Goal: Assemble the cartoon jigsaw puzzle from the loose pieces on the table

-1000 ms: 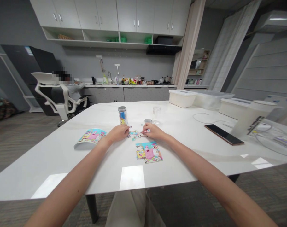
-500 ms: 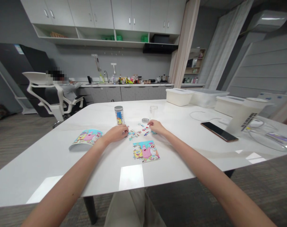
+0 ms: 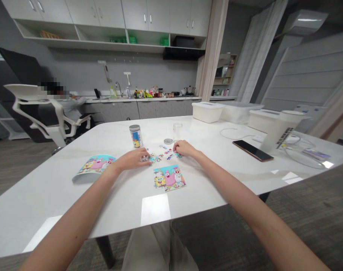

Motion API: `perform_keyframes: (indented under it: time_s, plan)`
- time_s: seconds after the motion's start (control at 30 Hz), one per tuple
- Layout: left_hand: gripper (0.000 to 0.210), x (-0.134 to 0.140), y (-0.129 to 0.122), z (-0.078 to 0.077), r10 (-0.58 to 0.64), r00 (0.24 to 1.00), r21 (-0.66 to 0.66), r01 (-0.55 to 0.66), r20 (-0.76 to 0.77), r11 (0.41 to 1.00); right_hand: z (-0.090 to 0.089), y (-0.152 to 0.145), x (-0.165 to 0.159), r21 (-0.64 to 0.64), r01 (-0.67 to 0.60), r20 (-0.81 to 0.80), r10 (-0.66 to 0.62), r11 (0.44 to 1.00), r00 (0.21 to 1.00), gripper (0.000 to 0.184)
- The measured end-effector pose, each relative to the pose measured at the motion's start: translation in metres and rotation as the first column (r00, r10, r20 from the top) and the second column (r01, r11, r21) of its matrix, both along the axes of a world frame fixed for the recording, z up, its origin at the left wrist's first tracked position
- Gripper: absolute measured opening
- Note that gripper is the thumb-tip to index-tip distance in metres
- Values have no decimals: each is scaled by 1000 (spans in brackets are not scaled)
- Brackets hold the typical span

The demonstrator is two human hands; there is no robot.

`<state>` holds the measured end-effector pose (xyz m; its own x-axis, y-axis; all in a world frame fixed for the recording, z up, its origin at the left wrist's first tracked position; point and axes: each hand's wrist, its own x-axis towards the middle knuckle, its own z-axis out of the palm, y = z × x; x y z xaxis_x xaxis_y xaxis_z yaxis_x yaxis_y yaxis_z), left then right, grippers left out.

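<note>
Colourful loose jigsaw pieces lie scattered between my two hands. At their left edge rests my left hand, its thumb and fingers apart around a few pieces on the table. My right hand is at the right edge of the scatter with fingers curled down and together; what is in the fingertips is too small to make out. Nearer to me lies a mostly assembled jigsaw puzzle showing cartoon characters, its left edge uneven. A curled picture sheet with the same characters lies beside my left forearm.
Behind the pieces stand a lidded picture canister, a metal lid and a clear jar. To the right are a phone, a white pitcher, cables and storage boxes. A person sits in a chair far left.
The view has shifted slightly to the right. My left thumb and fingers have spread over the pieces at the left edge. My right fingers have moved lower and nearer to me.
</note>
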<state>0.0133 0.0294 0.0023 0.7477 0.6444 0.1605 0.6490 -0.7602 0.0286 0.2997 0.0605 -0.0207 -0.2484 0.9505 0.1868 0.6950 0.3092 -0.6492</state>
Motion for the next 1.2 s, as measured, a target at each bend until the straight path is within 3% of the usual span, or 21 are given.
perform_keyframes:
  time_s: [0.17, 0.33, 0.5, 0.77, 1.03, 1.2]
  plan:
    - [50, 0, 3, -4, 9, 1000, -15, -9, -10, 1000, -1, 1, -15, 45, -144, 22, 143, 989, 989, 35]
    - [60, -2, 9, -13, 87, 996, 9, -87, 8, 996, -7, 1, -21, 165, -154, 68, 144, 974, 987, 38]
    - [69, -3, 14, -25, 181, 983, -1, -181, 22, 984, -18, -6, -23, 115, -279, 170, 258, 953, 951, 38]
    - [67, 8, 6, -21, 51, 998, -93, -54, -33, 994, -13, -12, -25, 72, -428, 198, 408, 901, 891, 39]
    - [63, 9, 4, -18, 7, 1000, -85, -9, -25, 996, -13, -2, -30, 138, -370, 229, 334, 919, 914, 47]
    - [62, 9, 3, -19, -6, 999, -69, 3, -49, 998, -19, 12, -33, 83, -372, 232, 345, 925, 909, 47]
